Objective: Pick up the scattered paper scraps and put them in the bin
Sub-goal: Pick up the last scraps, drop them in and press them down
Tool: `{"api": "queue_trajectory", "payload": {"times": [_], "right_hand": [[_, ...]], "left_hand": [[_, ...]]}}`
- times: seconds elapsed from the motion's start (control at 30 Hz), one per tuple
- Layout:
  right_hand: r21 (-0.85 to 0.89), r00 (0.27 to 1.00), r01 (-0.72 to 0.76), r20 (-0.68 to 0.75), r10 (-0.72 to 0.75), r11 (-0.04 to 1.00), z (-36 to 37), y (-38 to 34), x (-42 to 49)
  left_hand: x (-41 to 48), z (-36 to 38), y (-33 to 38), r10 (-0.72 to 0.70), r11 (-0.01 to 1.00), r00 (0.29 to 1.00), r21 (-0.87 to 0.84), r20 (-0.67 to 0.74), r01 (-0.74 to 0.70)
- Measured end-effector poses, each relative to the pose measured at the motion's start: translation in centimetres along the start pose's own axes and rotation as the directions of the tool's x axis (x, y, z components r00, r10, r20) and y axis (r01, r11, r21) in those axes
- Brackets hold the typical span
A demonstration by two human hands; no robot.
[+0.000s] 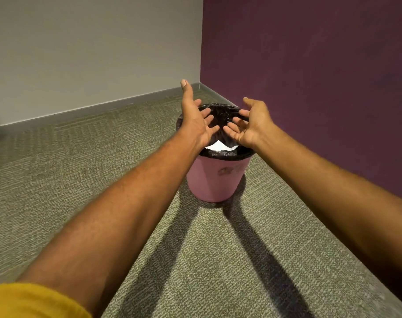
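I am reaching both arms forward over the carpet floor [57, 171], my yellow sleeve [34, 301] showing at the lower left, cut off by the frame edge. My left hand [194, 125] is hovering above the left side of the bin's mouth, fingers spread and relaxed, thumb pointing up toward the grey wall [92, 53], gripping nothing. One pink bin [214, 182] is standing on the carpet near the corner, with one black liner [227, 154] folded over its rim. White paper [220, 146] is lying inside the liner, below and between my two hands, touching neither. My hands and the near rim are covering most of it, so I cannot tell whether it is one scrap or several. A faded mark on the bin's side is too blurred to read. My right hand [252, 126] is hovering over the right side of the mouth, palm turned inward, fingers loosely bent, also gripping nothing. The purple wall [310, 76] is running along the right.
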State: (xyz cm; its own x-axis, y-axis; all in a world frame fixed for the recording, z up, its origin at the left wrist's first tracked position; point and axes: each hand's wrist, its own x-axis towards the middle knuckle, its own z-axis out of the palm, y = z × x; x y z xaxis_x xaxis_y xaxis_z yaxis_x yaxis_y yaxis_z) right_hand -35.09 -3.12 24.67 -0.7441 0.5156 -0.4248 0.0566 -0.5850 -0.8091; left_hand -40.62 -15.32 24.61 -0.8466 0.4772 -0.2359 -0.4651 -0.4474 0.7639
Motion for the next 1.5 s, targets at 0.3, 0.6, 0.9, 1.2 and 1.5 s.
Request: {"api": "queue_trajectory", "payload": {"times": [0.3, 0.6, 0.9, 1.2, 1.5], "right_hand": [[-0.091, 0.996, -0.087, -0.032, 0.084, 0.992, 1.7, -2.7, 2.2], [-0.120, 0.973, -0.230, -0.061, 0.224, 0.966, 2.8, -6.4, 2.3], [-0.068, 0.922, -0.387, -0.039, 0.385, 0.920, 6.6, -13.1, -3.1], [-0.042, 0.922, -0.386, -0.037, 0.385, 0.921, 14.2, -23.2, -10.0], [0.016, 0.940, -0.338, -0.039, 0.338, 0.941, 21.3, -33.4, -17.0]], "left_hand": [[3.5, 4.4, 0.7, -0.060, 0.998, 0.997, -0.010, -0.055, 0.060], [3.4, 6.4, 3.2, -0.212, 0.976, 0.956, -0.101, -0.203, 0.195], [-1.2, 9.8, 11.1, -0.299, 0.952, 0.919, -0.153, -0.258, 0.266], [-4.8, 17.9, 23.6, -0.328, 0.944, 0.901, -0.139, -0.285, 0.300], [-8.2, 24.8, 35.5, -0.302, 0.953, 0.925, -0.076, -0.230, 0.292]]}}
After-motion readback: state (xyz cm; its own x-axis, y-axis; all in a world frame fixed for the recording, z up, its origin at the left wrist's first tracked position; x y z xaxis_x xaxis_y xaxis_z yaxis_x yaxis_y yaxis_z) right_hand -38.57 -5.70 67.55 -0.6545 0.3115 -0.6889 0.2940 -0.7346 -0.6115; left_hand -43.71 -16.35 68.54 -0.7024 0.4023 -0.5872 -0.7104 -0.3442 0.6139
